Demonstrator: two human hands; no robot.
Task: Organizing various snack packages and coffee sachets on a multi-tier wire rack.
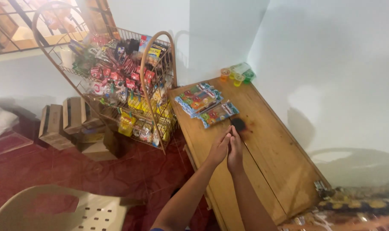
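Two hands (228, 147) together on wooden table (267, 154), perhaps gripping dark object (238, 124) (blurred), snack packs (206, 105) beyond

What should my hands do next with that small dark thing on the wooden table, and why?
Probably close the right hand on the small dark object. Both hands are stretched side by side, the left hand alongside, fingertips just short of it, beside the candy packets.

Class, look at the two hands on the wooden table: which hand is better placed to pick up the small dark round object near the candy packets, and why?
Probably the right hand: its fingertips reach up to the dark round object, seemingly touching it. The left hand lies pressed alongside, its fingertips slightly short of it.
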